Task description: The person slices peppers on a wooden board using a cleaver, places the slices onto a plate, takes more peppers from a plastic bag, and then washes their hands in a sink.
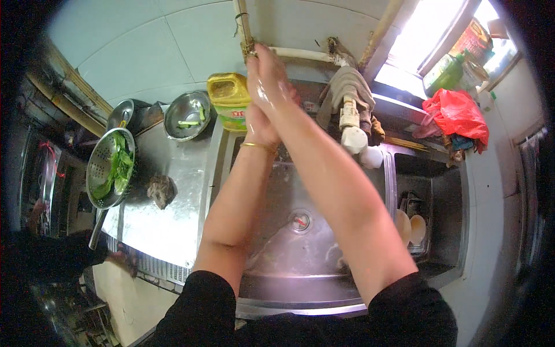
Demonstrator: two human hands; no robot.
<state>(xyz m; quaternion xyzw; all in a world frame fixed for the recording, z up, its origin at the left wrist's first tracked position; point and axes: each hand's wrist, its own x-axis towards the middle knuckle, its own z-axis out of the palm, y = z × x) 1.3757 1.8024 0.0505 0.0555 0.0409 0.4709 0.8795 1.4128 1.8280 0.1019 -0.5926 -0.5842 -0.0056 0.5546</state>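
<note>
Over the back edge of a stainless steel sink basin (299, 256), my left hand (260, 123) and my right hand (271, 82) are pressed together, wet and shiny. The right lies across the left and hides part of it; no object shows between them. A gold-coloured bracelet (259, 146) circles my left wrist. Just left of the hands stands a yellow plastic jug (227, 102) with a green label. To their right, a grey cloth (355, 84) drapes over white plastic pipework (354, 139). A round drain (300, 220) lies in the basin floor.
On the left, a metal colander (97, 173) holds green leaves; a metal bowl (173, 130) and a crumpled brown cloth (161, 191) rest on the steel counter (173, 158). Another person's arm (65, 256) reaches in at lower left. Bowls (417, 230) sit in the right basin, below a red plastic bag (459, 115).
</note>
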